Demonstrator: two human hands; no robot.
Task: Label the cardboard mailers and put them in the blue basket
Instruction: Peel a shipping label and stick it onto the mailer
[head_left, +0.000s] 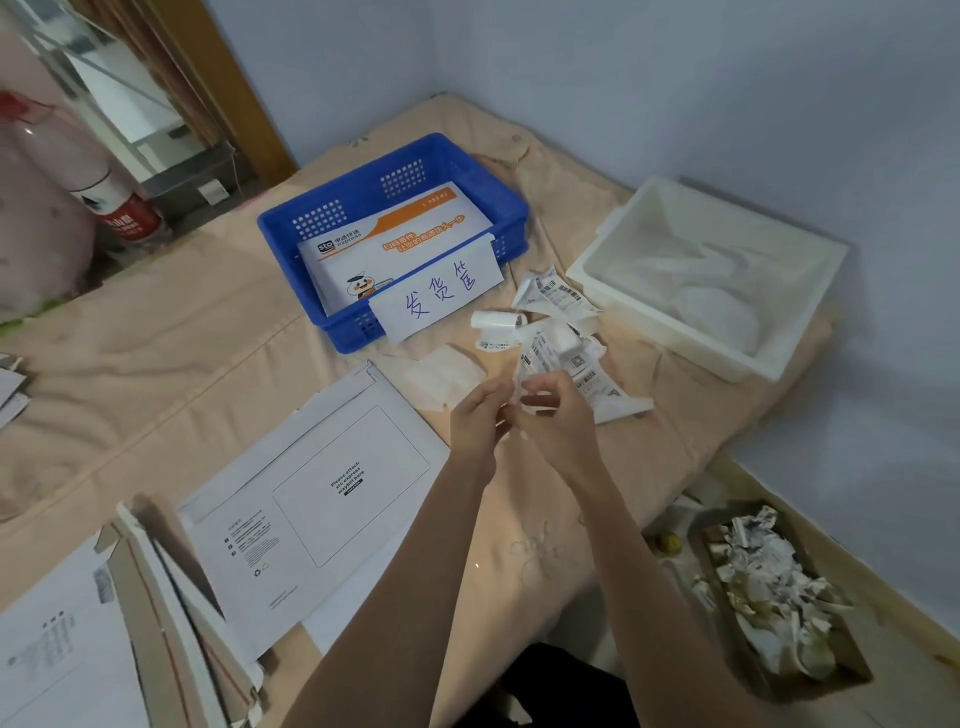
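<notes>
both hands (519, 410) pinch label (535, 364) | mailer (332, 488) flat beside

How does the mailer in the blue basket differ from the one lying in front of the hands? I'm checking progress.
The mailer in the blue basket shows its orange printed side; the mailer on the bed shows its plain white side with an empty waybill box. The first leans on the blue basket wall; the second lies flat. Both look like the same brand of mailer.

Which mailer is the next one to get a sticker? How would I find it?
Start at the blue plastic basket with the handwritten paper sign. Just in front of it, nearer the person, one flat white cardboard mailer lies alone on the peach bedsheet. Unlike the orange-printed mailer inside the basket, it shows a big empty printed rectangle.
</notes>
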